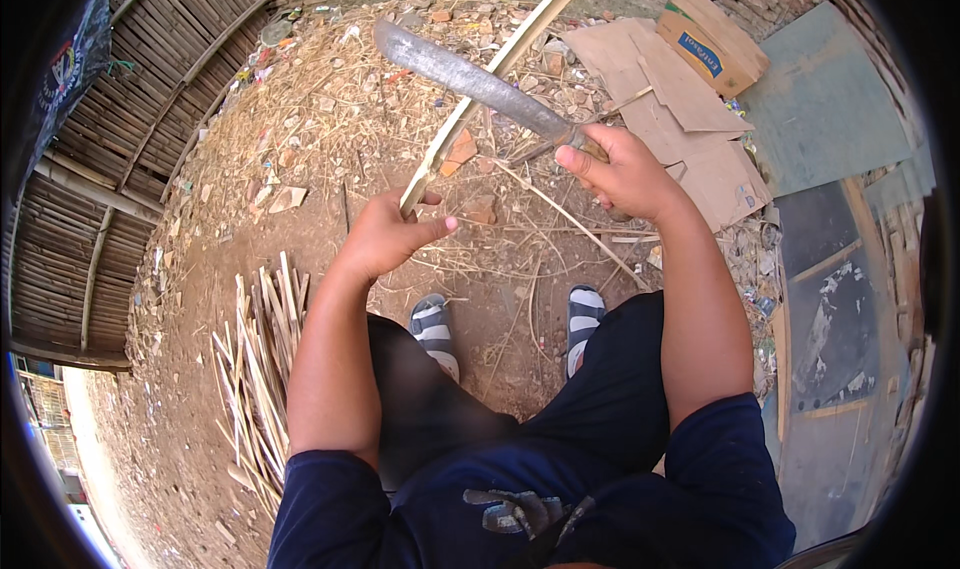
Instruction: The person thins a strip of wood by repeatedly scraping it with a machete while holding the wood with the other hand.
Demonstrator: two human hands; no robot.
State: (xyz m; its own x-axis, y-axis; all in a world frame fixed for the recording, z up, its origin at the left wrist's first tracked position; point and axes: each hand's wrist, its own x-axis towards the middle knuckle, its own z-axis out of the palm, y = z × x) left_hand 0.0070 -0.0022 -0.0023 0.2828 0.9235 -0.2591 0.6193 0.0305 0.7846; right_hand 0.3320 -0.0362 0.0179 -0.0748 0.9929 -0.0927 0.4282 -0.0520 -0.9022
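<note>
My left hand grips the near end of a long pale bamboo strip that runs away up to the top of the view. My right hand is closed on the handle of a machete. Its grey blade reaches up and to the left and lies across the bamboo strip. I am seated above bare dirt, with both feet in striped sandals below my hands.
A heap of split bamboo sticks lies on the ground at my left. Flattened cardboard pieces and a cardboard box lie at the upper right. A woven bamboo wall stands on the left. Grey panels lean at the right.
</note>
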